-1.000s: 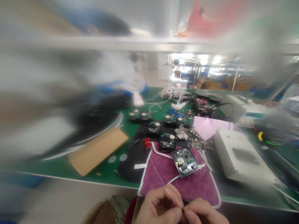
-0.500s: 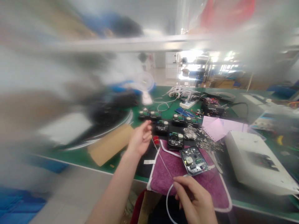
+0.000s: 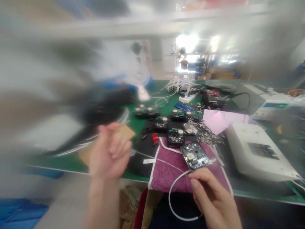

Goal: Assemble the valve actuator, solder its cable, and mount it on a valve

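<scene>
My left hand [image 3: 109, 152] is raised at the left of the purple cloth [image 3: 166, 173], fingers curled closed around a thin thread [image 3: 145, 155] that runs from it toward my right hand. My right hand [image 3: 211, 195] is low at the front edge of the cloth, fingers pinched on a white tube [image 3: 175, 190] that loops down below the table edge. Just above my right hand a dark circuit board [image 3: 194, 156] lies on the cloth. A small red spool [image 3: 155, 139] sits on the black mat behind the cloth.
Several black electronic modules [image 3: 175, 136] lie on the green table [image 3: 71, 160], with screws and washers [image 3: 209, 137], a pink sheet [image 3: 220, 120], a white box [image 3: 256, 152] at right, a cardboard piece [image 3: 124, 128], a power strip with cables [image 3: 188, 95] and a small fan [image 3: 140, 79].
My left hand has pulled back from near the red spool toward me and to the left, drawing the thread out. My right hand stays low with the white tube. The view has shifted slightly.
</scene>
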A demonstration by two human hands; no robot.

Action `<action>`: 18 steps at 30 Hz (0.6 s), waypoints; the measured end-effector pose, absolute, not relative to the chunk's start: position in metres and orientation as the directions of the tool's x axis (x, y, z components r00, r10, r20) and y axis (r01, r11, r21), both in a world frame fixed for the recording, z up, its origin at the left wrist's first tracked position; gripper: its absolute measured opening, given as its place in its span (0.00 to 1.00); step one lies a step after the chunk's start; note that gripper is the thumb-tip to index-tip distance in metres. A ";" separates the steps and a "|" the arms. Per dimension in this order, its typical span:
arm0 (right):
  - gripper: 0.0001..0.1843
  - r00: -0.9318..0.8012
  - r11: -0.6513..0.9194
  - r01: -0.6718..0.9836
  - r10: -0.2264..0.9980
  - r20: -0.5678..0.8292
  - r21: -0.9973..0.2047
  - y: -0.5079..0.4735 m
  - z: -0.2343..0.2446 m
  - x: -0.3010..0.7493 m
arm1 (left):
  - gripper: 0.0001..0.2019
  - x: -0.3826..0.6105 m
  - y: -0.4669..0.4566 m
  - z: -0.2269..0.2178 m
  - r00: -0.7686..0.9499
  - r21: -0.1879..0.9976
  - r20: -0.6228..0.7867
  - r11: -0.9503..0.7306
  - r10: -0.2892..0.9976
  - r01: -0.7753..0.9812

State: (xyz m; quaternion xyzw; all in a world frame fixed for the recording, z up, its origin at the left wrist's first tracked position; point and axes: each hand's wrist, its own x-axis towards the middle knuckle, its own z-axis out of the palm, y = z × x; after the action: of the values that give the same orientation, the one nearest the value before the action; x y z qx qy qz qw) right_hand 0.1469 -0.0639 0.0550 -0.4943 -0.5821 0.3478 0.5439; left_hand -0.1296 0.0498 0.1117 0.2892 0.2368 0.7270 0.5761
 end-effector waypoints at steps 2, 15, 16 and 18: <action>0.09 0.070 0.259 0.183 0.959 0.275 -0.948 -0.067 0.067 0.156 | 0.13 -0.132 0.022 0.105 -0.223 0.671 0.170 -0.278 0.960 -0.687; 0.08 -0.128 0.381 0.390 0.924 0.360 -0.838 -0.041 0.102 0.180 | 0.03 -0.063 -0.011 0.051 0.079 0.970 0.224 -0.215 0.971 -0.113; 0.08 -0.138 0.380 0.408 0.925 0.355 -0.830 -0.039 0.105 0.184 | 0.04 -0.062 -0.009 0.050 0.054 0.973 0.224 -0.221 0.973 -0.065; 0.08 -0.151 0.372 0.440 0.928 0.341 -0.817 -0.034 0.112 0.189 | 0.05 -0.059 -0.008 0.050 0.018 0.973 0.223 -0.223 0.975 0.050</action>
State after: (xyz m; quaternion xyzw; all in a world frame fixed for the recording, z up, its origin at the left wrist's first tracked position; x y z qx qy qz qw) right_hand 0.1893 -0.0336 0.1124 -0.4849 -0.7050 0.2804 0.4349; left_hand -0.0592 -0.0079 0.0498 0.5687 0.4505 0.5369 0.4306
